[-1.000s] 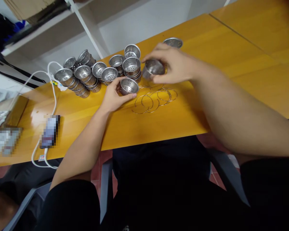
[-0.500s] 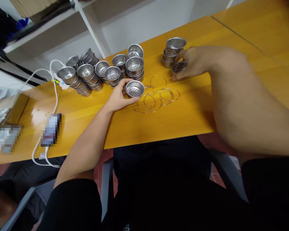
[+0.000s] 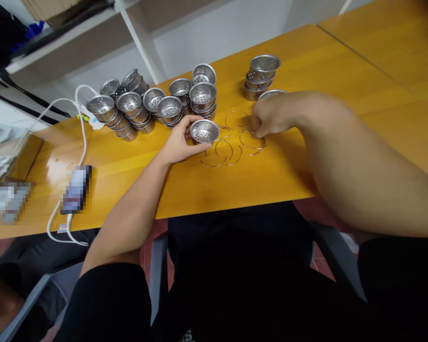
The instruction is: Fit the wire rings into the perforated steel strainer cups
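My left hand (image 3: 178, 142) is curled around a small perforated steel cup (image 3: 204, 131) that stands on the orange table (image 3: 235, 185). Just right of the cup lie several thin wire rings (image 3: 228, 148). My right hand (image 3: 271, 118) hovers over the right side of these rings with its fingers pinched together at a ring; whether it grips one is unclear. Behind it a short stack of steel cups (image 3: 262, 73) stands, with one more cup (image 3: 271, 93) beside the stack, partly hidden by my hand.
Many stacked perforated cups (image 3: 153, 107) crowd the table's back left. A white power strip and cable (image 3: 80, 123) run down the left side past a phone (image 3: 74, 194). Foil packets (image 3: 0, 156) lie at far left. A white shelf frame (image 3: 135, 42) stands behind.
My right hand carried a cup to the right, set it by the right stack, then came back down to the wire rings. The left hand kept hold of its cup.
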`<state>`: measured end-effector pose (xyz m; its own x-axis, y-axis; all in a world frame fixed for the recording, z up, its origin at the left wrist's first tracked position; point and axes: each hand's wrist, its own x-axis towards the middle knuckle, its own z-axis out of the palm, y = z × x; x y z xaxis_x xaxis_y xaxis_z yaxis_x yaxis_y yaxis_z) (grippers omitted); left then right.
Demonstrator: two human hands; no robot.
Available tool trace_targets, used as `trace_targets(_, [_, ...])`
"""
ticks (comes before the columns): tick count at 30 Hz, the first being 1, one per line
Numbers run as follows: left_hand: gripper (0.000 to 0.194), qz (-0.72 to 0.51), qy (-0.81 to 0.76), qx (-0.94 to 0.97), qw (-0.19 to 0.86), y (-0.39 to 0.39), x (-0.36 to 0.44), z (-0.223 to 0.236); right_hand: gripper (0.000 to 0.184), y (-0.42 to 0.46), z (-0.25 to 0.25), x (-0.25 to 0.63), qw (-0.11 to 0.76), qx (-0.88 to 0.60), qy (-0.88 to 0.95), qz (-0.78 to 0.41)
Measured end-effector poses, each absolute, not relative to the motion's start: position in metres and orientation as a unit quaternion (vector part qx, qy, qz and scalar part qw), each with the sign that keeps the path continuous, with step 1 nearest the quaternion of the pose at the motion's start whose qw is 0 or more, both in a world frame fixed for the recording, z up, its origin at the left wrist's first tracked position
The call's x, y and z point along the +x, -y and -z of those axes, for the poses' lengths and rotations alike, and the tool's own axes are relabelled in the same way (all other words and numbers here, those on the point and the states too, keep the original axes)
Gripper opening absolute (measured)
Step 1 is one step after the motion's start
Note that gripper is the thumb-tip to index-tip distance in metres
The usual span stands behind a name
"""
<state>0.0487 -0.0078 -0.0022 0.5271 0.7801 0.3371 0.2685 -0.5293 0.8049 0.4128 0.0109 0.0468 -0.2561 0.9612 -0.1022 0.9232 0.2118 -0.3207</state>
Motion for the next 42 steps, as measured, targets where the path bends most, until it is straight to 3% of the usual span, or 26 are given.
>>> trace_targets(1, [0.117, -0.357, -0.329, 0.798, 0.357, 0.008, 0.049, 0.003, 0.062, -0.007, -0.054, 0.408, -0.039, -0.601, 0.784, -0.152])
trace_targets(3, [0.116, -0.356, -0.331, 0.799, 0.353, 0.007, 0.049, 0.004, 0.054, -0.001, -0.064, 0.402, -0.115, -0.597, 0.78, -0.147])
trace_targets(12, [0.105, -0.387, -0.322, 0.805, 0.314, 0.009, 0.052, -0.001, 0.055, 0.0, -0.054, 0.391, -0.019, -0.559, 0.811, -0.169])
trace_targets(16, [0.102, -0.39, -0.341, 0.81, 0.274, 0.008, 0.052, -0.003, 0.038, 0.01, -0.073, 0.382, 0.041, -0.554, 0.813, -0.175])
trace_targets(20, [0.104, -0.387, -0.354, 0.804, 0.279, 0.004, 0.051, 0.002, 0.037, 0.016, -0.088, 0.379, 0.108, -0.534, 0.819, -0.183])
trace_targets(27, [0.107, -0.39, -0.345, 0.807, 0.277, 0.001, 0.052, 0.013, 0.017, 0.011, -0.078, 0.383, 0.239, -0.535, 0.778, -0.228])
trace_targets(34, [0.116, -0.405, -0.344, 0.804, 0.268, -0.004, 0.066, 0.026, 0.035, 0.025, -0.08, 0.369, 0.28, -0.497, 0.77, -0.287])
trace_targets(39, [0.113, -0.405, -0.338, 0.805, 0.272, -0.007, 0.068, 0.034, 0.029, 0.025, -0.073, 0.364, 0.339, -0.469, 0.768, -0.275])
trace_targets(42, [0.117, -0.402, -0.327, 0.811, 0.272, -0.012, 0.068, 0.041, 0.04, 0.015, -0.061, 0.363, 0.38, -0.447, 0.766, -0.263])
